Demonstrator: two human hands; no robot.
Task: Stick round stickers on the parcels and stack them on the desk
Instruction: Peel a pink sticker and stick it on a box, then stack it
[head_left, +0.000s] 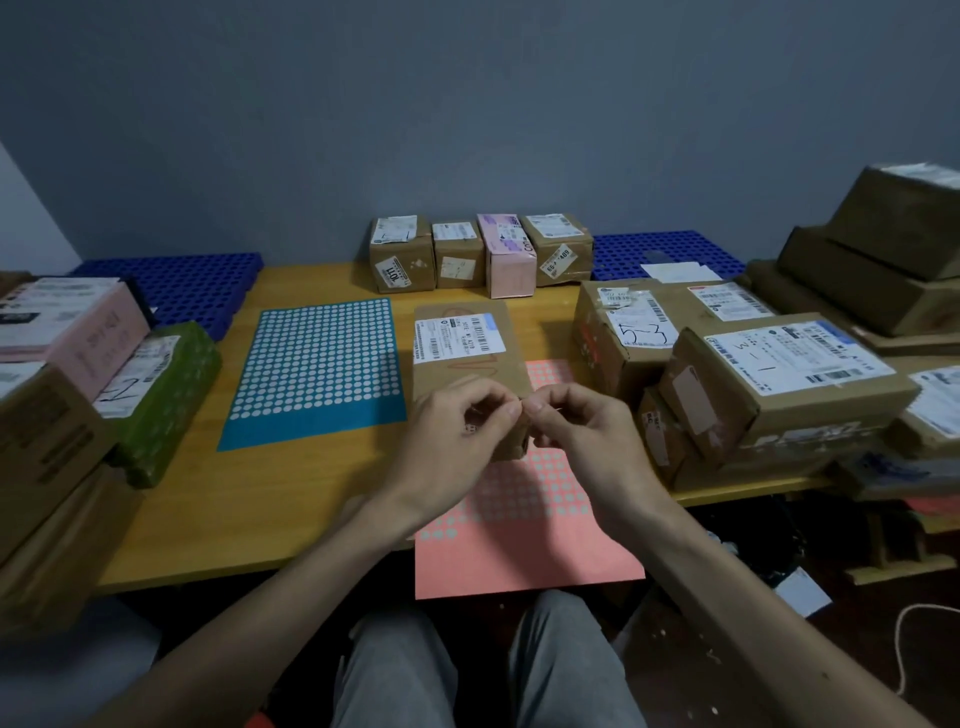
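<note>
Sticker work at the middle parcel
Left hand and right hand curl with fingertips pinched together over the parcel's near end, probably on a sticker too small to see; the parcel lies on the pink sticker sheet on the worktop.

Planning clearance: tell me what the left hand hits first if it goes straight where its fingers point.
The left hand points right, so probably the right hand first: their fingertips nearly meet above the brown parcel, though depth is unclear.
</note>
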